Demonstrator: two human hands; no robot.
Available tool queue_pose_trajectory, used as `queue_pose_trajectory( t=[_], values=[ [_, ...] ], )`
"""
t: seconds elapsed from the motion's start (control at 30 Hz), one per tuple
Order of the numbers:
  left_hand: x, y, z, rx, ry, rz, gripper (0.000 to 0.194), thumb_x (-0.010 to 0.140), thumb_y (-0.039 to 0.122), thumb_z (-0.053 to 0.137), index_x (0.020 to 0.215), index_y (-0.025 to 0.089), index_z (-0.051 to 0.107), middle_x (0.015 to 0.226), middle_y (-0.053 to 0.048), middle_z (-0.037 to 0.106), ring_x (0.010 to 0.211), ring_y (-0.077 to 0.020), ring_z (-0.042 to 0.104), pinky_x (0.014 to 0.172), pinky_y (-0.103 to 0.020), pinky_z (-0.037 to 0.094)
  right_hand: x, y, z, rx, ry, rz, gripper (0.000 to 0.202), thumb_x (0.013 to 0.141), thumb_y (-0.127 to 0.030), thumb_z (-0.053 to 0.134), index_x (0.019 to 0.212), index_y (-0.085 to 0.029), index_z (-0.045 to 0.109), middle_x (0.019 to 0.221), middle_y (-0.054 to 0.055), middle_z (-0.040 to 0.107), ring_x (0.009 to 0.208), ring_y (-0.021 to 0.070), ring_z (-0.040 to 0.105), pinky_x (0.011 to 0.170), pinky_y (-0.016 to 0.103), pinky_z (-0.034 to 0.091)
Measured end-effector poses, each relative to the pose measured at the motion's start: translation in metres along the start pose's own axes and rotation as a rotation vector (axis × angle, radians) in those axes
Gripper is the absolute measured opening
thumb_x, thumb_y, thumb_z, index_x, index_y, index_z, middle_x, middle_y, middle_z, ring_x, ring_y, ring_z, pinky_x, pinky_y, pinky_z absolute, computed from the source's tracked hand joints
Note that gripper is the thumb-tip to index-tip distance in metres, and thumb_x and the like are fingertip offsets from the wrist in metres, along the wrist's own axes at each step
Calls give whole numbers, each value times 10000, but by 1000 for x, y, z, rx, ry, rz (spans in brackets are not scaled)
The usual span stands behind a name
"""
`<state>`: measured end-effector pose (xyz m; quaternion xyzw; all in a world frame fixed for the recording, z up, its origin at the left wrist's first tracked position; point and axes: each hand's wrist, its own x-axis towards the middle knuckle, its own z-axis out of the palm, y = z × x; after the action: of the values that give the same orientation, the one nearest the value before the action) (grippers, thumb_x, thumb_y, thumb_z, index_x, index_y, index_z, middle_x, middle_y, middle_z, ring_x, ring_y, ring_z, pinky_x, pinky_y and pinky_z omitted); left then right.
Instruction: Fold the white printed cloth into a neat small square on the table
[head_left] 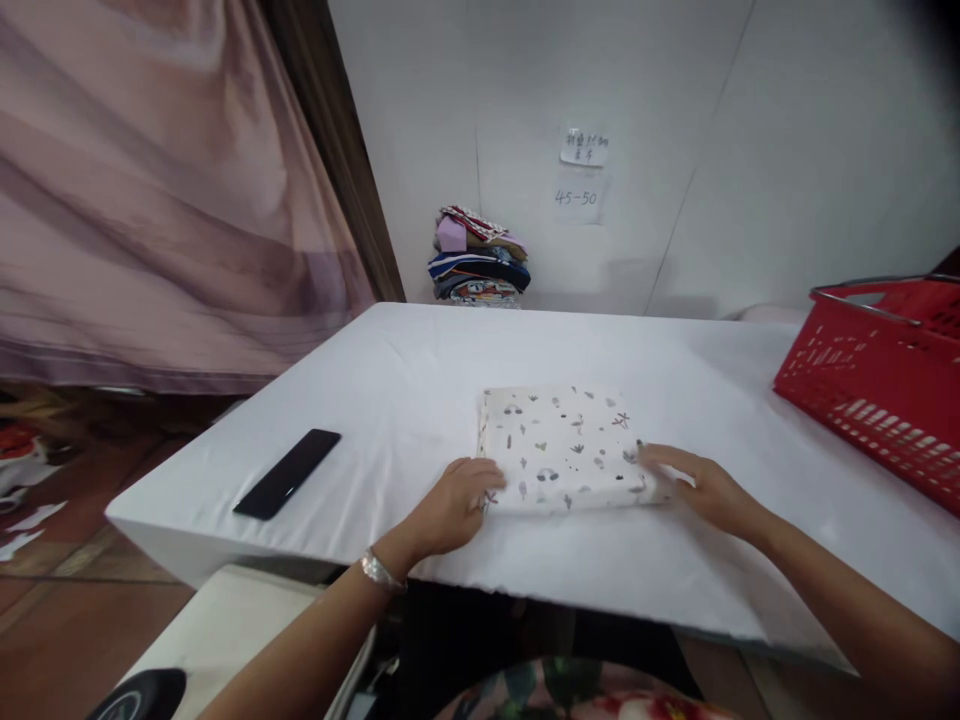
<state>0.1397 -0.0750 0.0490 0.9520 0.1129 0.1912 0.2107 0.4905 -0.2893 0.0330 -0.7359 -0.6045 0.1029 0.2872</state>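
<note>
A folded white cloth (559, 440) with small prints of rainbows, plants and animals lies on the white-covered table (420, 370). My left hand (454, 505), a silvery bracelet at its wrist, is closed at the cloth's near left corner, fingers on top. At the right edge, my right hand (709, 488) holds the cloth between an outstretched finger and the thumb. Part of the cloth's edge is hidden beneath the fingers of each hand.
A black phone (288, 474) lies on the table's left side. The red plastic basket (885, 375) stands at right. Behind the far edge rises a pile of folded fabrics (480, 260) against the wall. A pink curtain (172, 200) hangs at left.
</note>
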Motion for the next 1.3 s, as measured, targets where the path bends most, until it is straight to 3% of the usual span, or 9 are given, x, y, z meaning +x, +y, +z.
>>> queue_pose_trajectory(
  t=[0.1, 0.2, 0.4, 0.57, 0.63, 0.73, 0.9, 1.07, 1.3],
  values=[
    [20, 10, -3, -86, 41, -128, 494, 682, 36, 431, 1096, 258, 584, 1184, -11, 608, 1131, -176, 533, 1003, -392, 414, 18, -27, -3, -16, 54, -65, 405, 881, -314, 424, 1271, -304, 533, 1375, 9, 484, 1276, 238, 426, 1015, 420, 424],
    [34, 16, 12, 24, 79, -170, 378, 816, 177, 461, 1178, 235, 555, 1307, -52, 534, 1270, -222, 413, 1073, -457, 319, 32, -45, 16, -139, -23, -175, 475, 902, -431, 412, 1357, -301, 438, 1449, 9, 377, 1356, 249, 284, 1097, 457, 298],
    [29, 11, 38, 96, -92, -224, 408, 897, 334, 424, 1295, 257, 465, 1442, -40, 385, 1367, -235, 265, 1097, -507, 244, 31, -34, 58, -359, -202, -201, 529, 908, -520, 358, 1404, -337, 348, 1492, -3, 277, 1378, 253, 211, 1120, 505, 208],
    [57, -13, 24, 26, 153, -302, 294, 884, 320, 461, 1111, 219, 617, 1295, -63, 552, 1247, -212, 447, 1070, -425, 321, 30, -27, 58, -305, -180, -214, 521, 900, -495, 416, 1401, -384, 331, 1492, -29, 269, 1376, 253, 218, 1125, 503, 203],
    [80, -29, 20, 47, 256, -369, 327, 877, 321, 469, 1146, 190, 601, 1323, -89, 523, 1265, -220, 423, 1075, -408, 312, 30, -30, 57, -271, -170, -208, 518, 892, -489, 445, 1391, -382, 353, 1487, -27, 281, 1373, 258, 228, 1124, 512, 196],
    [112, -53, 20, 55, 250, -560, 428, 879, 347, 457, 1243, 132, 526, 1385, -139, 446, 1296, -253, 377, 1065, -401, 308, 30, -34, 54, -207, -188, -188, 509, 885, -487, 467, 1375, -374, 386, 1484, -20, 285, 1373, 262, 228, 1123, 524, 178],
    [134, -77, 33, 19, 242, -766, 426, 901, 359, 392, 1233, 119, 512, 1280, -159, 539, 1194, -262, 481, 980, -380, 368, 47, -32, 38, -10, -151, 5, 397, 892, -496, 424, 1215, -334, 589, 1392, -7, 458, 1316, 256, 364, 1090, 488, 303],
    [132, -83, 43, 18, 375, -792, 327, 889, 394, 414, 1058, 168, 579, 1054, -111, 646, 1015, -234, 577, 867, -348, 410, 106, -8, 23, 51, 177, 249, 404, 851, -428, 472, 1173, -233, 620, 1379, 59, 476, 1280, 272, 417, 1046, 435, 376],
    [129, -85, 46, -34, 476, -738, 241, 855, 365, 473, 984, 182, 560, 964, -72, 634, 901, -198, 578, 810, -322, 426, 167, 22, 35, 158, 245, 484, 516, 787, -377, 536, 1256, -162, 538, 1274, 124, 567, 1136, 278, 547, 980, 418, 422]
  ],
)
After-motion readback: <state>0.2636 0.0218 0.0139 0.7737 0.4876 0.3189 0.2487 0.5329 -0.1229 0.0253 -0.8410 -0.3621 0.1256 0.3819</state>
